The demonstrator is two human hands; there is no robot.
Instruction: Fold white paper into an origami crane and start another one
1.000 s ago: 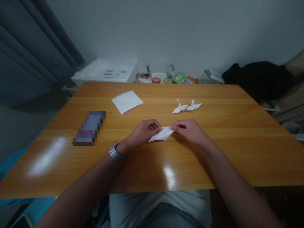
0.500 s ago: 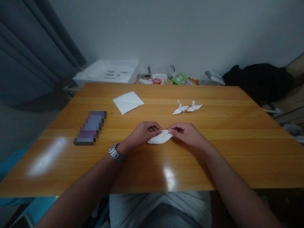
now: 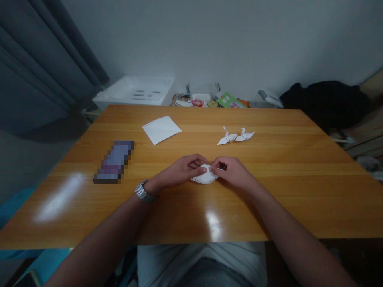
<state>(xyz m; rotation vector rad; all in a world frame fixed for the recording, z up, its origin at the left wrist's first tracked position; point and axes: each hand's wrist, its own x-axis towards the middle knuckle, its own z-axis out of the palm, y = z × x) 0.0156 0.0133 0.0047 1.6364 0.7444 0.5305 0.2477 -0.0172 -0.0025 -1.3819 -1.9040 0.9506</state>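
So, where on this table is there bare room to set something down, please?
The widest bare patch of table lies right of the paper birds and right forearm. Another lies between the pixelated object, left forearm and near edge. Crowded: the middle, where left fingers and right fingers hold folded paper.

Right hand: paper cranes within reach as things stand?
Probably yes: the paper cranes lie just beyond the right hand on the tabletop, with nothing visible standing between. It holds the folded paper, though, which likely needs releasing first.

Glossy wood gleams on the table (image 3: 299, 171), polished metal on the watch (image 3: 144, 192); the folded paper (image 3: 206, 178) looks matt.
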